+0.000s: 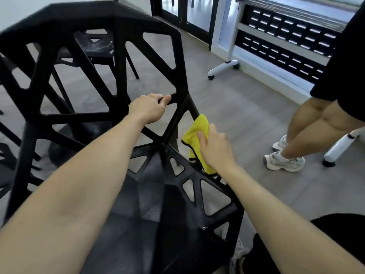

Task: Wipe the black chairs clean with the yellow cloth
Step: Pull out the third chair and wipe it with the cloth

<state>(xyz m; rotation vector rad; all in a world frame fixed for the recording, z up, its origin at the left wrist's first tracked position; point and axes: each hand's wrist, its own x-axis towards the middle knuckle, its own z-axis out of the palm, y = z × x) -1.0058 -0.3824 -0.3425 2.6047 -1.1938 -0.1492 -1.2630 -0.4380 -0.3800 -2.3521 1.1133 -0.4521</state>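
Where grey floor tiles (246, 115) spread (matte), black chair (118, 26) stands.

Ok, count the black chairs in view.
2 clearly: the near chair that the left hand grips, and another behind its back. Dark shapes at far left may be more.

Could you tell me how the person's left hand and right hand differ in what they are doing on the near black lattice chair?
The left hand grips a bare strut of the near black lattice chair's backrest, fingers curled round it; the right hand holds the yellow cloth instead. The left hand sits higher on the backrest, while the right hand is lower, at the seat's right edge. Both reach out with bare forearms.
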